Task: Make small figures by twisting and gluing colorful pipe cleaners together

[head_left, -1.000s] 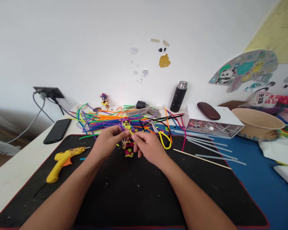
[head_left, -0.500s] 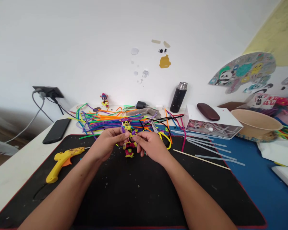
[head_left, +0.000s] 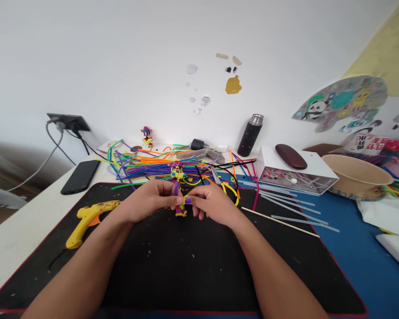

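A small figure (head_left: 177, 171) made of bent pipe cleaners, with a yellow face, purple parts and a magenta lower end, stands upright between my hands over the black mat (head_left: 186, 270). My left hand (head_left: 149, 200) is closed, its thumb and fingers pinching the figure's left side by a purple part. From the other side my right hand (head_left: 214, 204) pinches a yellow and purple part of the same figure. My fingers hide most of its middle. Behind it lies a heap of coloured pipe cleaners (head_left: 149, 170).
On the left are a yellow glue gun (head_left: 88, 218) and a phone (head_left: 80, 177). A second figure (head_left: 147, 137) stands by the wall. Scissors (head_left: 216, 174), a black flask (head_left: 250, 135), a white box (head_left: 266, 155), a wooden stick (head_left: 281, 222) and a round basket (head_left: 357, 170) are farther right.
My fingers have shifted lower on the figure, and more of its upper body shows. A purple end now shows at my right fingertips. The view has turned slightly left.
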